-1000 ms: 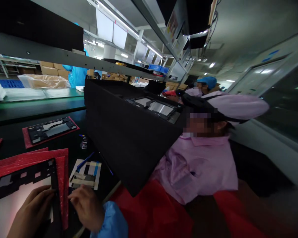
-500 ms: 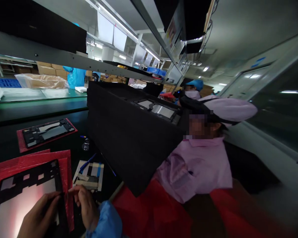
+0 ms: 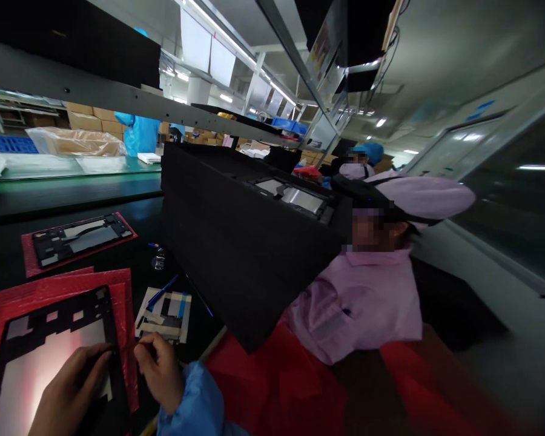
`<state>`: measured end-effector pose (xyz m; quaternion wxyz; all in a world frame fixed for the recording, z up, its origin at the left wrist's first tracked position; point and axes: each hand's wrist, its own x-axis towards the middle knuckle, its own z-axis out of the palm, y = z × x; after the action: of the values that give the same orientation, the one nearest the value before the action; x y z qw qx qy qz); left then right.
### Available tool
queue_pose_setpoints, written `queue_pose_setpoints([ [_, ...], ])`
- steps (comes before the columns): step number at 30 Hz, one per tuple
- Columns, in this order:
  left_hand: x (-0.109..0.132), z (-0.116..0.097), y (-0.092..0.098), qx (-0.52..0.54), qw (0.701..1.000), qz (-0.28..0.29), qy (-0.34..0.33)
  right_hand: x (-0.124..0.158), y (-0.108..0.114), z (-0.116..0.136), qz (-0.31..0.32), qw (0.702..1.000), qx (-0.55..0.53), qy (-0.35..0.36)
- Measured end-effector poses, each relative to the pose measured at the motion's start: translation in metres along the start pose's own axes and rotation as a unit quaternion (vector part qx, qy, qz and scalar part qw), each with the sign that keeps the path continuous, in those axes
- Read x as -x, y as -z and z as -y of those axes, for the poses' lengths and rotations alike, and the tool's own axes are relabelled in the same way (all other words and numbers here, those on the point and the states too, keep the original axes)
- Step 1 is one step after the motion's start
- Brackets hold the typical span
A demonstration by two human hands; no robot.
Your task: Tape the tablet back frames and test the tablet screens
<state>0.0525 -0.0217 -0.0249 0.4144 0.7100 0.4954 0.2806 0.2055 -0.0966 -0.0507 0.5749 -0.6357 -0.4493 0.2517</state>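
Observation:
A flat black-framed panel (image 3: 54,351) with a shiny pale middle lies on red bubble-wrap sheets (image 3: 126,303) at the lower left. My left hand (image 3: 75,387) rests over its right part, thumb and forefinger closed together near the edge; whatever they may pinch is too small to make out. Just to the right of the wrap, my right hand (image 3: 161,369) has its fingertips pressed together, and any object in them is hidden. Beyond that hand sits a pale card (image 3: 166,312) with dark and tan strips, and a blue pen (image 3: 162,292) lies across it.
Another framed panel (image 3: 84,237) lies on red wrap farther back. A large black box (image 3: 240,254) stands to the right, a panel (image 3: 290,197) on top. Beside it sits a person in pink (image 3: 358,297). A metal shelf beam (image 3: 118,100) crosses above the bench.
My right hand has moved slightly right, away from my left fingertips, so the gap between them is wider. The left hand stays at the panel's edge. The camera view has shifted slightly.

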Motion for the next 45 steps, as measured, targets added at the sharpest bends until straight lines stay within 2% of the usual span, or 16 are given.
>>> queue_pose_setpoints([
  [4, 0.001, 0.002, -0.001, 0.001, 1.0, 0.007, -0.007, 0.001, 0.001, 0.002, -0.005, 0.999, -0.021, -0.025],
  [9, 0.001, 0.007, -0.004, 0.001, 0.999, -0.011, -0.05, 0.003, -0.001, 0.005, -0.008, 1.0, -0.013, -0.006],
  [12, 0.003, 0.003, -0.006, 0.012, 0.998, -0.026, -0.06, 0.0, -0.001, 0.009, -0.012, 1.0, -0.017, 0.007],
  [17, 0.004, -0.006, -0.007, 0.028, 0.997, -0.027, -0.072, -0.013, 0.0, 0.013, -0.037, 0.999, -0.026, -0.013],
  [25, 0.007, -0.014, -0.004, 0.038, 0.996, -0.029, -0.072, -0.011, -0.003, 0.007, 0.027, 0.998, -0.018, -0.058],
  [28, 0.006, -0.017, -0.003, 0.038, 0.995, -0.029, -0.085, -0.011, -0.002, 0.003, 0.052, 0.996, -0.016, -0.065],
  [32, 0.005, -0.017, -0.002, 0.037, 0.996, -0.032, -0.071, -0.012, -0.002, 0.0, 0.084, 0.994, -0.012, -0.062],
  [38, 0.006, -0.014, -0.004, 0.04, 0.996, -0.019, -0.074, -0.012, -0.002, 0.0, 0.09, 0.995, 0.0, -0.048],
  [45, 0.008, -0.018, -0.005, 0.05, 0.996, 0.015, -0.073, -0.013, -0.001, 0.005, 0.086, 0.996, 0.015, -0.001],
])
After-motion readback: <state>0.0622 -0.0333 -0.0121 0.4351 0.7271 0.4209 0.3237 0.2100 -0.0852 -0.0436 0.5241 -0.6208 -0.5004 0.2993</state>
